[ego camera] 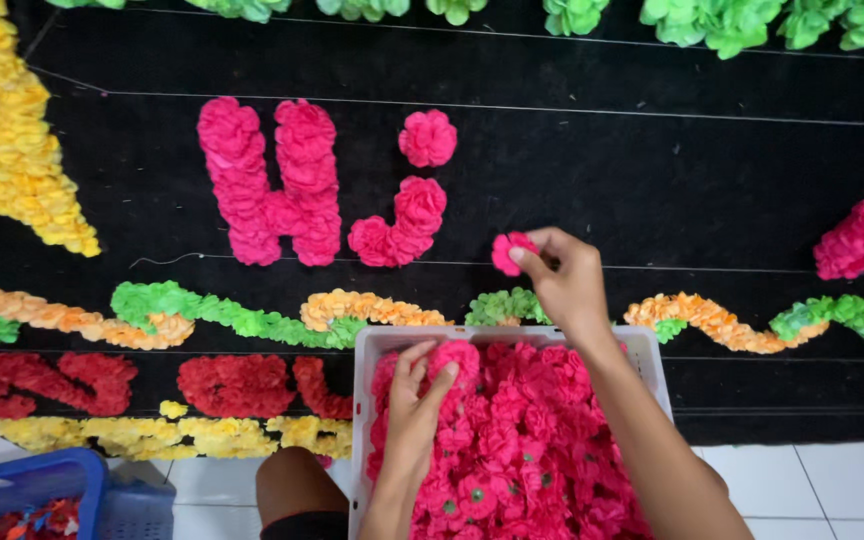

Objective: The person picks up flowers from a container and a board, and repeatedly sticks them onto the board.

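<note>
My right hand pinches a small pink paper flower and presses it against a black board, to the right of pink flower shapes stuck there. My left hand reaches into a white basket full of pink paper flowers, its fingers closing on one flower at the top of the pile.
A wavy band of green and orange paper flowers crosses the board. Yellow flowers fill the left; red shapes and a yellow row sit lower left. More pink flowers lie right. A blue basket stands on white tiles.
</note>
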